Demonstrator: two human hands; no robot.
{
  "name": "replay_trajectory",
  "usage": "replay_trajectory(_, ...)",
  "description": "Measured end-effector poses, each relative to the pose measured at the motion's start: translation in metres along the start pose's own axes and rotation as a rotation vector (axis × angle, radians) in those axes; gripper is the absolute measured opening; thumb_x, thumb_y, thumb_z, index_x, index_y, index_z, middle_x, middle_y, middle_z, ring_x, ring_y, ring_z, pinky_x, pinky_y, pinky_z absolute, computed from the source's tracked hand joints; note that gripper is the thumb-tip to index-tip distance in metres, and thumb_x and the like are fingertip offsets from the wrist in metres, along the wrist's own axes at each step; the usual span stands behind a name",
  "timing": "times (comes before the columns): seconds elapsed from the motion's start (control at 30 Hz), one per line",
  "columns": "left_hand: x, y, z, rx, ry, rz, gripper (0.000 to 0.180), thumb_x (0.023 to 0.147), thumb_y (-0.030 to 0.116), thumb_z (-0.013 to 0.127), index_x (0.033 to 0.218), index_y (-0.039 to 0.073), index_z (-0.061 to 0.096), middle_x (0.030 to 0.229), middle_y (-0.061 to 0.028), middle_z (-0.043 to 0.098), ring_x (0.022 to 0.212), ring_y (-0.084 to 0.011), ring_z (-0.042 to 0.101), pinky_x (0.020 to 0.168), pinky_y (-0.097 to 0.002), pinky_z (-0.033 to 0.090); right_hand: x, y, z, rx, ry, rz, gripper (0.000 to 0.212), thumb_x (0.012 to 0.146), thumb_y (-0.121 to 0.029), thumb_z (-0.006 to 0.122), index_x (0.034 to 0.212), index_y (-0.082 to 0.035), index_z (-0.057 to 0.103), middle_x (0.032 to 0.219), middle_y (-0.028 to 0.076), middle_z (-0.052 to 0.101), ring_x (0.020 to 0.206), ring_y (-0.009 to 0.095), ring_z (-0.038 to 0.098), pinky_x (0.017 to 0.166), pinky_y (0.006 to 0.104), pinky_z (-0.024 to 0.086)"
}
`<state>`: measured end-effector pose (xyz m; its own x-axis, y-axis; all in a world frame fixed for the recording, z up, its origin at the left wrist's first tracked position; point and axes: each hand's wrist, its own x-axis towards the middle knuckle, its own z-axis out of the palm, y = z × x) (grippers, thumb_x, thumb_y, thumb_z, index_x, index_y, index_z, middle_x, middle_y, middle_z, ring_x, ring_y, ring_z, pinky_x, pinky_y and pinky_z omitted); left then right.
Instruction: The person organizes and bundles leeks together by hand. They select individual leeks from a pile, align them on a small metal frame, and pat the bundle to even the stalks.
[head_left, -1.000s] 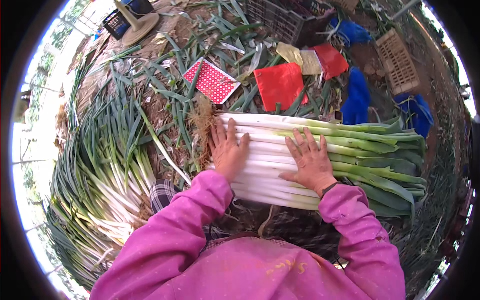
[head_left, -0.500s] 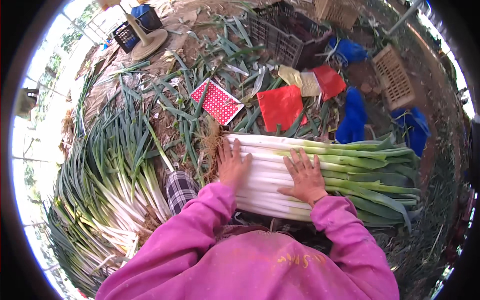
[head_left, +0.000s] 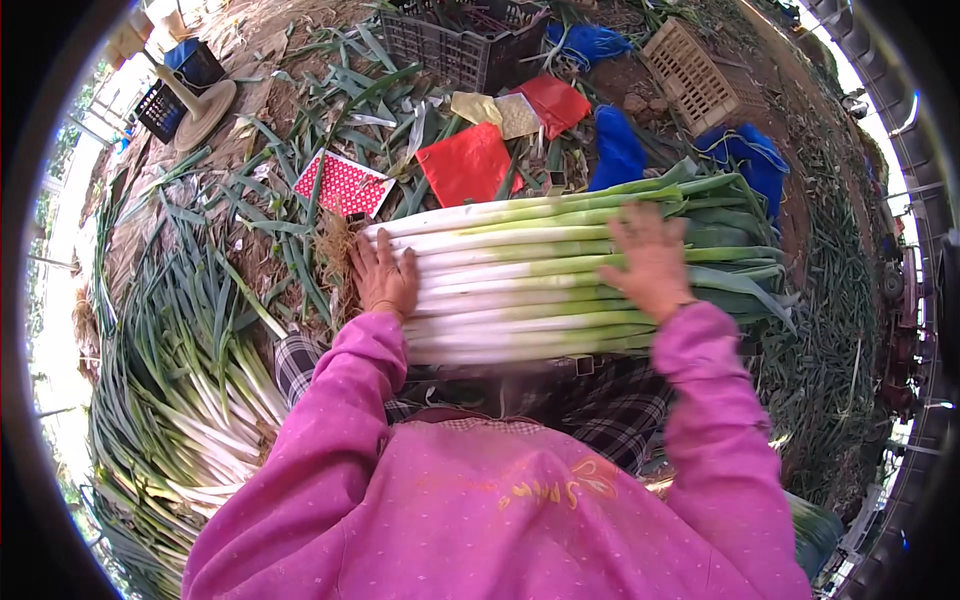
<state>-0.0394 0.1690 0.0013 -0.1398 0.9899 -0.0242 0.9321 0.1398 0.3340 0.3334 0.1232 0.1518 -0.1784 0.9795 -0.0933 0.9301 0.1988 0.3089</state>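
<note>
A wide, flat bundle of leeks (head_left: 500, 268) lies across my lap, white stems to the left and green leaves to the right. My left hand (head_left: 385, 277) rests on the white ends beside the roots (head_left: 336, 262), its fingers stretched out. Farther right, my right hand (head_left: 650, 258) is spread open over the spot where the stems turn green, slightly blurred. Neither hand is wrapped round anything. To the left, a large heap of loose leeks (head_left: 190, 390) lies on the ground.
Beyond the bundle lie red sheets (head_left: 465, 165), a red-and-white patterned sheet (head_left: 343, 186) and blue cloth pieces (head_left: 618, 148). A dark crate (head_left: 470, 50) and a tan crate (head_left: 690, 75) stand farther off. Cut leaves litter the ground (head_left: 830, 330).
My right hand has slid along the leeks toward the leaves, farther from my left hand, which stays by the root end. The whole view has shifted, bringing more of the right side in.
</note>
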Motion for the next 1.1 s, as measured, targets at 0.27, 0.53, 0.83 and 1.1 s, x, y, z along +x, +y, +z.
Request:
replay_trajectory(0.27,-0.005,0.009,0.000,-0.024,0.100,0.024,0.064,0.093,0.049,0.038,0.145,0.014,0.029,0.152,-0.0216,0.016,0.140,-0.0407,0.012,0.113,-0.0497,0.013,-0.037,0.073,0.046,0.080,0.277,0.123,0.095,0.068,-0.071,0.060,0.143,-0.020,0.032,0.151,0.006,0.025,0.140,0.027,0.020,0.106,0.0654,0.016)
replay_trajectory(0.53,0.000,0.013,0.000,0.053,0.002,-0.009,0.064,0.094,0.053,0.033,0.147,0.017,0.026,0.154,-0.0181,0.013,0.142,-0.0366,0.008,0.114,-0.0494,0.011,-0.047,0.067,0.043,-0.044,0.146,0.196,0.095,0.071,-0.069,0.059,0.145,-0.018,0.030,0.155,0.009,0.014,0.144,0.027,0.010,0.106,0.0669,0.014)
replay_trajectory(0.83,-0.033,-0.025,-0.029,0.025,-0.017,0.078,0.070,0.093,0.051,0.041,0.145,0.006,0.028,0.152,-0.0217,0.018,0.140,-0.0395,0.017,0.114,-0.0451,0.016,-0.140,0.000,0.026,0.452,0.661,0.174,0.066,0.079,-0.037,0.067,0.133,-0.005,0.043,0.142,0.017,0.037,0.132,0.036,0.033,0.105,0.0537,0.026)
replay_trajectory(1.1,-0.213,-0.069,-0.039,-0.183,0.290,0.210,0.061,0.083,0.022,0.062,0.136,0.005,0.038,0.146,-0.0197,0.031,0.135,-0.0370,0.029,0.105,-0.0560,0.027,-0.187,-0.002,0.053,0.390,0.757,0.312,0.059,0.083,-0.023,0.065,0.133,-0.003,0.041,0.141,0.019,0.039,0.134,0.036,0.033,0.106,0.0498,0.027)
